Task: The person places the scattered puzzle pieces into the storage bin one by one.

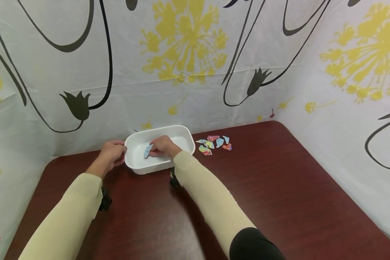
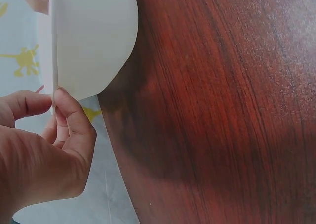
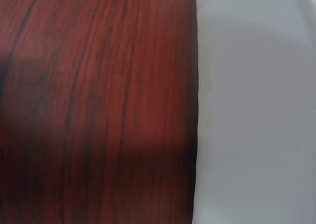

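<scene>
A white plastic tub (image 1: 149,168) stands near the back edge of the table. My left hand (image 1: 112,153) pinches the tub's left rim between thumb and forefinger, which the left wrist view shows close up on the left hand (image 2: 54,150). Inside the tub, my right hand (image 1: 163,146) holds a light-blue flat piece (image 1: 147,151) with a small dark mark, like a paper or puzzle piece. In the right wrist view only the outer wall of the tub (image 3: 256,110) shows; the right hand's fingers are hidden there.
Right of the tub lies a loose cluster of several colourful flat pieces (image 1: 205,150), some overlapping. The dark red wooden table (image 1: 279,191) meets a white flower-printed cloth (image 1: 123,101) at its back and sides.
</scene>
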The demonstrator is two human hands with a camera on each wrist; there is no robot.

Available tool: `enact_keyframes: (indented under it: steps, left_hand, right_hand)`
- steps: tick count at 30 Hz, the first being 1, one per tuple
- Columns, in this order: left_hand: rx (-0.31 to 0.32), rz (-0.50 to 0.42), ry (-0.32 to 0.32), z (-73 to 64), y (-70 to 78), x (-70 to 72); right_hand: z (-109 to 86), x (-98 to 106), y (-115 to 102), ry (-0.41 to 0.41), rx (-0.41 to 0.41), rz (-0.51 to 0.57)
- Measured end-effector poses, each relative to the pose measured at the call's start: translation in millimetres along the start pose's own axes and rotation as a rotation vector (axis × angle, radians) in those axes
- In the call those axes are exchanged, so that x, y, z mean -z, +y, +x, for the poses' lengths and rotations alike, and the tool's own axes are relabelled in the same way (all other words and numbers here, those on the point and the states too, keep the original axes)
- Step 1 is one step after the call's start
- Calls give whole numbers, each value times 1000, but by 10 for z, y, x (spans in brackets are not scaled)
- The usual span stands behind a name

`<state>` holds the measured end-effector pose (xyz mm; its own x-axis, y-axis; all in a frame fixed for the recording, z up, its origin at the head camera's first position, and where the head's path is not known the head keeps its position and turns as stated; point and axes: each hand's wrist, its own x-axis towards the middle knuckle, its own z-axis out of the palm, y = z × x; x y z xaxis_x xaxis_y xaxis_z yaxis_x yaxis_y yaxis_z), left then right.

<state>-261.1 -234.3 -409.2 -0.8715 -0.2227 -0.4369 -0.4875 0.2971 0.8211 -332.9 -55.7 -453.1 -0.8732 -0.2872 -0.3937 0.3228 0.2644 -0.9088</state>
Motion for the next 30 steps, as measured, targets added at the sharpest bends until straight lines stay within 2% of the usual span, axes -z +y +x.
enact_keyframes:
  steps: [6, 12, 19, 25, 30]
  left_hand:
    - [20, -2, 9, -25, -3, 28]
    - [-1, -12, 26, -35, -8, 39]
    - [3, -8, 18, -49, -34, 33]
    - [-11, -19, 10, -49, -21, 1]
    - [-7, -9, 8, -43, 2, -8]
  right_hand:
    - [1, -85, -35, -47, -65, 132]
    - [-15, -116, -73, -54, -42, 110]
    - [-19, -146, -66, -52, -62, 97]
    - [6, -181, -65, -41, -44, 75]
    - [-1, -242, -75, 9, -19, 48]
